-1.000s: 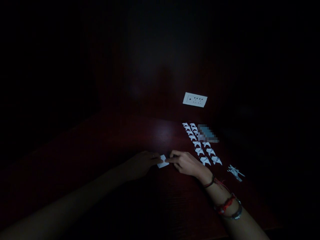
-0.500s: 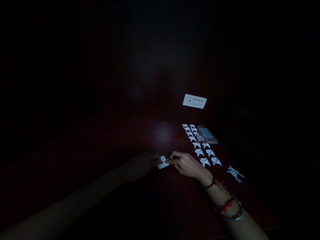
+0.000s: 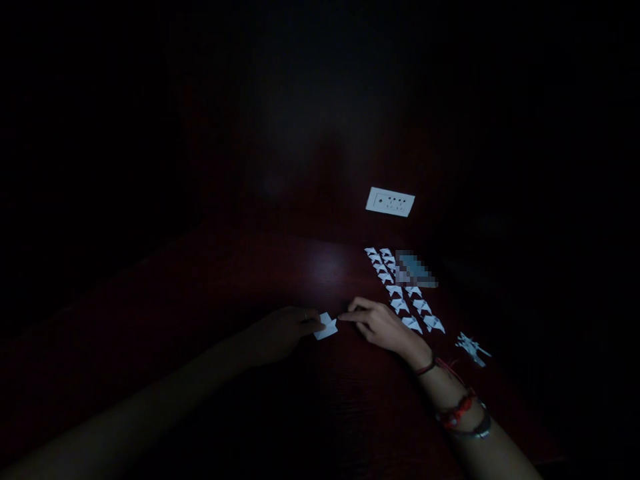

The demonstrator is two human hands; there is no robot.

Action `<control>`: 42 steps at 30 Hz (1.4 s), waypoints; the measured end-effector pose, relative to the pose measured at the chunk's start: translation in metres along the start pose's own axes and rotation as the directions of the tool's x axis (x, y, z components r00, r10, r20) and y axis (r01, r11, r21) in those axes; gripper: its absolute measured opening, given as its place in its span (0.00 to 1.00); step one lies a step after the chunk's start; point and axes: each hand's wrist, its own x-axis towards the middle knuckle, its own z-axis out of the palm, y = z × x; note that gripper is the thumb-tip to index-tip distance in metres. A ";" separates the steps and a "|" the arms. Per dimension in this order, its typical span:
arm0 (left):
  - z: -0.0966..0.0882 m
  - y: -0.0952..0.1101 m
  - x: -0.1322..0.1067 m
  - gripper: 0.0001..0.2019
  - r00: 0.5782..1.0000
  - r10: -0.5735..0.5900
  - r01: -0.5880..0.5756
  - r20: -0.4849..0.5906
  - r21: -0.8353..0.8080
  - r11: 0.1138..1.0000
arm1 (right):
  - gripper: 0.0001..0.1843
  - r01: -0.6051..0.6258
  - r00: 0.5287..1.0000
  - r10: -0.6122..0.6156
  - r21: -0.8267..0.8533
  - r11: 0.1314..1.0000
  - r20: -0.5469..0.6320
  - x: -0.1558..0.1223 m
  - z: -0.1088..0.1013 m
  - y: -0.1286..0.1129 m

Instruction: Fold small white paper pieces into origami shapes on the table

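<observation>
A small white folded piece of paper (image 3: 327,329) lies on the dark reddish table, with a flap standing up on its right side. My left hand (image 3: 285,333) is closed on the paper's left edge, thumb on top; part of the sheet is hidden under its fingers. To the right, my right hand (image 3: 377,325) has its index finger stretched toward the flap, the tip right beside it. Whether that fingertip touches the paper is hard to see. Nothing shows in my right hand.
Two rows of folded white paper pieces (image 3: 399,305) run along the table on the right. Beside them is a blurred-out bluish item (image 3: 417,269). A small pile of paper strips (image 3: 471,349) lies farther right. A white socket panel (image 3: 391,202) is on the wall behind. Surroundings are very dark.
My right hand has drawn back slightly to the right, off the paper. A flap on the paper now stands up. My left hand has stayed in place.
</observation>
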 end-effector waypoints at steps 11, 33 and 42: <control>-0.001 -0.002 -0.003 0.30 0.998 0.056 -0.058 0.043 0.040 0.998 | 0.18 0.047 0.998 -0.049 0.061 0.997 0.047 0.003 0.003 0.001; 0.003 0.000 -0.001 0.28 0.999 0.018 -0.021 0.037 0.072 0.997 | 0.19 0.050 0.999 -0.050 0.055 0.997 0.000 0.006 0.000 -0.004; 0.001 0.002 0.002 0.22 0.998 0.042 -0.041 -0.039 0.006 0.999 | 0.19 0.047 0.999 -0.048 0.045 0.998 0.005 0.004 0.000 -0.002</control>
